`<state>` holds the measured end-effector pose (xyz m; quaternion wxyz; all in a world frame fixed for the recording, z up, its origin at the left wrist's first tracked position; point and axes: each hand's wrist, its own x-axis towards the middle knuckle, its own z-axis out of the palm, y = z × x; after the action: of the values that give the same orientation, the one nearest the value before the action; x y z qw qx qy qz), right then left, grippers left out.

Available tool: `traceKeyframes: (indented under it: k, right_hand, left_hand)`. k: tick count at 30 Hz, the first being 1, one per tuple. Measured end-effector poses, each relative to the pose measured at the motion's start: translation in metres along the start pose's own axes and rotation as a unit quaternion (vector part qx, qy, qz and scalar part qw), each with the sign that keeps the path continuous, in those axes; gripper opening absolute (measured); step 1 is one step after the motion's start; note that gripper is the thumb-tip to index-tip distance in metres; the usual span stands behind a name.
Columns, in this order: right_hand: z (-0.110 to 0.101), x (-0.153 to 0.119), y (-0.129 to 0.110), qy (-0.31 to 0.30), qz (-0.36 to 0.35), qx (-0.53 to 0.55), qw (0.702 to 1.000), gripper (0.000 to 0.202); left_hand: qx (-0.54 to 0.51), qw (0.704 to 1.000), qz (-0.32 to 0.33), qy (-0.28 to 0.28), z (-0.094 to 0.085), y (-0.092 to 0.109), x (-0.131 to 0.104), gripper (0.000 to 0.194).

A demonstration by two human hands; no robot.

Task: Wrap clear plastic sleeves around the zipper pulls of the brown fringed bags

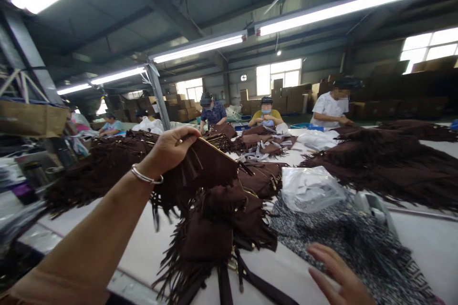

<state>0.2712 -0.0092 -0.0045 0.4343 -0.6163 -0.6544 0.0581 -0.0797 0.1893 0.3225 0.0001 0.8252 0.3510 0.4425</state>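
- The left hand (171, 148), a silver bangle (145, 177) at its wrist, is raised over the long white worktable (425, 243), fingers closed around the top edge of a dark brown suede fringed bag (211, 164) that it holds up in the air.
- The bag's fringe hangs below those fingers, blurred; a dark strap dangles beneath the wrist.
- Directly under the lifted bag, a second dark brown fringed bag (218, 228) lies flat on the table, its straps trailing toward the near edge.
- The right hand (339, 274) sits low at the near edge, fingers spread open and holding nothing, fingertips over a black-and-white patterned cloth (358, 243).
- Just beyond those fingertips lies a crumpled clear plastic bag (309, 188) holding white paper.
- Farther out from the right hand, a long heap of brown fringed pieces (386, 162) covers the table; another heap (103, 162) lies behind the left hand.
- Across the table, well apart from both hands, four other workers (266, 114) sit or stand in front of stacked cardboard boxes (286, 95).
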Motion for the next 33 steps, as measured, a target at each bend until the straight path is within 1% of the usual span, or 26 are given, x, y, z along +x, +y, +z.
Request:
traceKeyframes:
  k: [2, 4, 5, 6, 7, 8, 9, 10, 11, 13, 15, 16, 18, 19, 20, 21, 23, 24, 25, 26, 27, 28, 29, 30, 31, 33]
  right_hand:
    - [0.005, 0.03, -0.017, 0.006, 0.024, 0.016, 1.0, 0.06]
    - [0.008, 0.054, -0.045, 0.001, 0.054, 0.054, 0.997, 0.083]
    - [0.01, 0.061, -0.059, -0.01, 0.063, 0.085, 0.994, 0.088]
    - [0.011, 0.064, -0.073, -0.033, 0.067, 0.127, 0.989, 0.088]
    - [0.013, 0.063, -0.085, -0.064, 0.07, 0.18, 0.979, 0.082]
    - [0.015, 0.059, -0.094, -0.099, 0.081, 0.237, 0.963, 0.07]
    - [0.016, 0.052, -0.101, -0.14, 0.099, 0.294, 0.94, 0.054]
    - [0.017, 0.041, -0.105, -0.177, 0.126, 0.345, 0.913, 0.039]
    - [0.018, 0.03, -0.108, -0.205, 0.158, 0.384, 0.887, 0.03]
    - [0.017, 0.006, -0.111, -0.234, 0.221, 0.421, 0.848, 0.03]
    - [0.015, -0.014, -0.113, -0.239, 0.263, 0.428, 0.831, 0.036]
    - [0.015, -0.022, -0.114, -0.239, 0.282, 0.429, 0.824, 0.039]
    - [0.018, -0.033, -0.115, -0.242, 0.315, 0.424, 0.813, 0.043]
    - [0.021, -0.037, -0.114, -0.241, 0.33, 0.417, 0.812, 0.044]
    - [0.024, -0.041, -0.113, -0.24, 0.343, 0.406, 0.812, 0.044]
    - [0.026, -0.044, -0.111, -0.239, 0.352, 0.392, 0.815, 0.044]
    - [0.029, -0.051, -0.107, -0.24, 0.359, 0.369, 0.823, 0.043]
    - [0.029, -0.054, -0.106, -0.244, 0.358, 0.365, 0.824, 0.043]
    - [0.027, -0.056, -0.105, -0.25, 0.355, 0.366, 0.823, 0.043]
    - [0.025, -0.058, -0.106, -0.254, 0.349, 0.37, 0.822, 0.043]
    - [0.022, -0.059, -0.106, -0.258, 0.342, 0.377, 0.821, 0.043]
    - [0.019, -0.059, -0.107, -0.26, 0.335, 0.384, 0.82, 0.043]
    - [0.017, -0.059, -0.108, -0.257, 0.329, 0.389, 0.821, 0.042]
    - [0.015, -0.059, -0.11, -0.255, 0.323, 0.391, 0.823, 0.042]
    - [0.013, -0.059, -0.111, -0.253, 0.321, 0.39, 0.825, 0.041]
    - [0.011, -0.059, -0.114, -0.257, 0.326, 0.39, 0.822, 0.037]
  left_hand:
    - [-0.008, 0.999, -0.024, 0.021, -0.02, 0.02, -0.007, 0.023]
    - [-0.011, 0.999, -0.041, 0.025, -0.032, 0.035, -0.013, 0.024]
    - [-0.015, 0.999, -0.047, 0.018, -0.035, 0.039, -0.015, 0.025]
    - [-0.021, 0.998, -0.052, 0.008, -0.036, 0.041, -0.017, 0.026]
    - [-0.028, 0.998, -0.053, -0.002, -0.035, 0.04, -0.017, 0.027]
    - [-0.033, 0.998, -0.052, -0.014, -0.032, 0.037, -0.017, 0.029]
    - [-0.037, 0.998, -0.05, -0.03, -0.027, 0.032, -0.016, 0.03]
    - [-0.039, 0.997, -0.047, -0.046, -0.019, 0.025, -0.014, 0.031]
    - [-0.041, 0.996, -0.042, -0.062, -0.009, 0.016, -0.011, 0.031]
    - [-0.039, 0.994, -0.028, -0.099, 0.019, -0.003, -0.006, 0.029]
    - [-0.012, 0.992, -0.013, -0.123, 0.053, -0.019, -0.003, 0.026]
    - [0.02, 0.992, -0.016, -0.12, 0.072, -0.024, -0.005, 0.024]
    - [0.082, 0.989, -0.045, -0.112, 0.11, -0.024, -0.016, 0.025]
    - [0.09, 0.988, -0.056, -0.114, 0.129, -0.019, -0.027, 0.029]
    - [0.074, 0.987, -0.066, -0.126, 0.145, -0.009, -0.042, 0.033]
    - [0.029, 0.985, -0.082, -0.15, 0.16, 0.003, -0.061, 0.035]
    - [-0.023, 0.973, -0.096, -0.209, 0.181, 0.034, -0.108, 0.025]
    - [-0.101, 0.946, -0.15, -0.269, 0.188, 0.05, -0.135, 0.023]
    - [-0.129, 0.926, -0.171, -0.312, 0.192, 0.065, -0.162, 0.027]
    - [-0.143, 0.909, -0.185, -0.346, 0.193, 0.078, -0.188, 0.034]
    - [-0.172, 0.885, -0.195, -0.387, 0.191, 0.088, -0.211, 0.037]
    - [-0.222, 0.846, -0.226, -0.428, 0.188, 0.095, -0.231, 0.035]
    - [-0.234, 0.834, -0.235, -0.441, 0.184, 0.099, -0.247, 0.032]
    - [-0.238, 0.829, -0.245, -0.442, 0.179, 0.099, -0.259, 0.031]
    - [-0.222, 0.834, -0.258, -0.434, 0.174, 0.096, -0.268, 0.03]
    - [-0.153, 0.859, -0.29, -0.393, 0.165, 0.085, -0.276, 0.031]
